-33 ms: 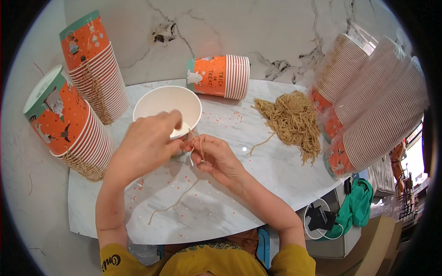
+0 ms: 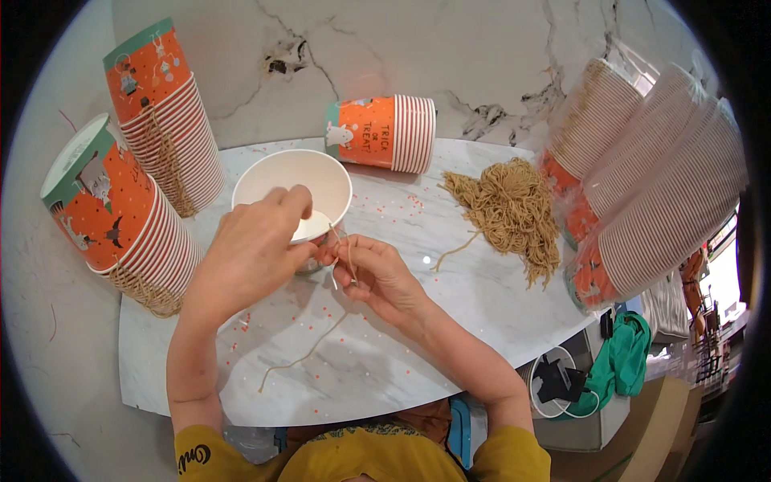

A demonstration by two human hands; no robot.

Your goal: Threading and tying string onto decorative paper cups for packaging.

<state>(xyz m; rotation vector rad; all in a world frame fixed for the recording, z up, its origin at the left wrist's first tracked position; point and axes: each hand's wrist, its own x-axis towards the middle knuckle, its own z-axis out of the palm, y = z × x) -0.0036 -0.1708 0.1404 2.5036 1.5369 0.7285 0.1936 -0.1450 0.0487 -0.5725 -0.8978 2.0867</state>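
Marbled table [image 2: 450, 345], head view | open paper cup [image 2: 323, 181] stands mid-table, white inside partly blocked by left hand [image 2: 253, 253] | left's curled over the near rim, can't tell what it's pinching | right hand [image 2: 377, 277] has tan string [image 2: 351, 259] pinched just beside the cup | clear plastic bags [image 2: 671, 138] on the right hold stacked cups [image 2: 679, 229] | white bucket [image 2: 546, 410] lower right's got black stuff [image 2: 554, 381] in it
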